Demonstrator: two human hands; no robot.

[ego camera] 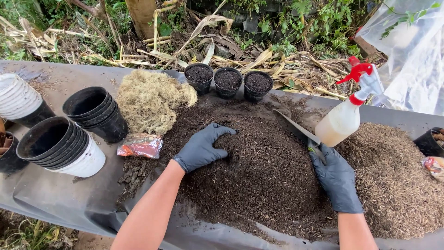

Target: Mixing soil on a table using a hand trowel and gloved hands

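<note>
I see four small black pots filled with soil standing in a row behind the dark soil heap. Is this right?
Not quite: the head view shows three small black pots filled with soil, not four. They do stand in a row behind the dark soil heap.

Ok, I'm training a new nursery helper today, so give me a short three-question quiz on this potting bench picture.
1. True or false: the three small black pots at the back of the bench are filled with soil.
2. What does the right hand hold?
A. spray bottle
B. trowel
C. moss
3. What is the left hand resting on?

Key:
1. True.
2. B: the trowel; the spray bottle stands just behind it.
3. The dark soil heap, fingers spread on it.
</note>
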